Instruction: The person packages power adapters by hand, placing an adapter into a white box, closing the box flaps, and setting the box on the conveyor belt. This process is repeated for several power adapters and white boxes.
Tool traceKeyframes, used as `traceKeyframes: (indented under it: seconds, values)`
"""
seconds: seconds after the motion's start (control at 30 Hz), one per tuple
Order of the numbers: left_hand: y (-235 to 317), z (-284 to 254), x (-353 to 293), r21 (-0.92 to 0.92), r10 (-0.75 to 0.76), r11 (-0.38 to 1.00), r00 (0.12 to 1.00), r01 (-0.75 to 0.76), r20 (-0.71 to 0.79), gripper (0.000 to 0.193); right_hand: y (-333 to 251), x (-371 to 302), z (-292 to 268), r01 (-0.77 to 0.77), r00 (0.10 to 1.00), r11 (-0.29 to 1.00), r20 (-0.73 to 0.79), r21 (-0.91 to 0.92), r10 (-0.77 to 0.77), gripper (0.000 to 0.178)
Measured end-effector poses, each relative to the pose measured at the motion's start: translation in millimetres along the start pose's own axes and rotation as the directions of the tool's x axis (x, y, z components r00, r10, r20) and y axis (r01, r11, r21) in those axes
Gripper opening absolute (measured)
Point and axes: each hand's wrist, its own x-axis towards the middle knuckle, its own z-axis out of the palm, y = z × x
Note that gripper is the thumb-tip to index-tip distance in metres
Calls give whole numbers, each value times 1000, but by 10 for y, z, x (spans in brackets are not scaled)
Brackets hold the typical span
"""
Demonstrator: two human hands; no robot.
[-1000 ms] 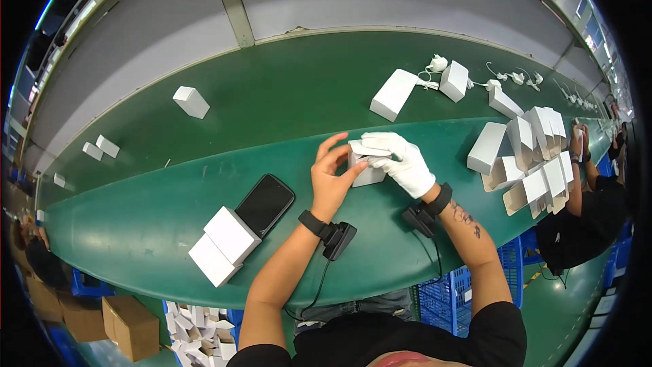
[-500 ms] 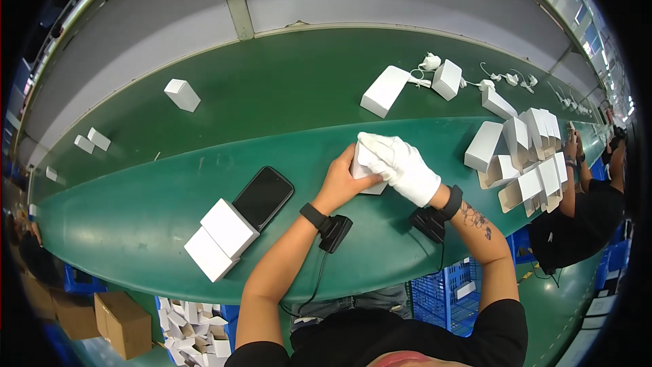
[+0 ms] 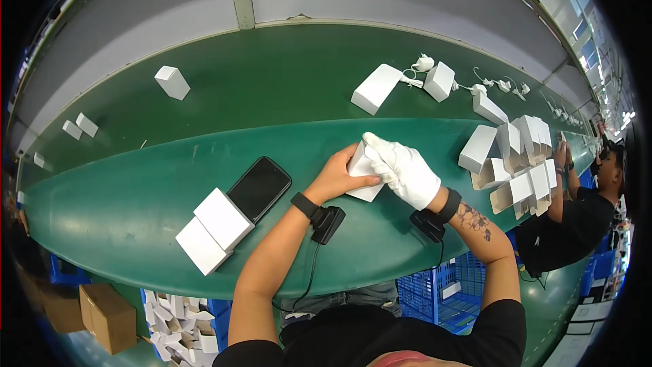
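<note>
A small white box [image 3: 365,192] is between my hands, over the front part of the green table. My bare left hand [image 3: 337,175] grips it from the left, with the thumb across its near face. My right hand [image 3: 405,175], in a white glove, has its fingers closed at the box's upper right side and covers part of it. Left of my hands lies a black smartphone [image 3: 260,188], screen up. Against its near end are two white boxes [image 3: 224,219], one partly overlapping the other.
Several open white cartons [image 3: 516,156] stand grouped at right. Behind them are closed boxes [image 3: 377,88] and white chargers with cables [image 3: 424,63]. A lone box [image 3: 172,82] stands far left. Beyond the cartons a co-worker [image 3: 570,217] works. Below the edge are a blue crate [image 3: 435,292] and a brown carton [image 3: 107,316].
The view has shifted slightly. More of the box's near face shows between my hands, and its upper part is less covered by my gloved fingers. Both hands keep hold of it.
</note>
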Motion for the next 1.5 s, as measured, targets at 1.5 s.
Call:
traceKeyframes:
  seconds: [1.5]
  values:
    - [-71,-305,-49,-122,-48,992,992,34,-113,46,-65,3123,279,-522,817,711,36,471,575,56]
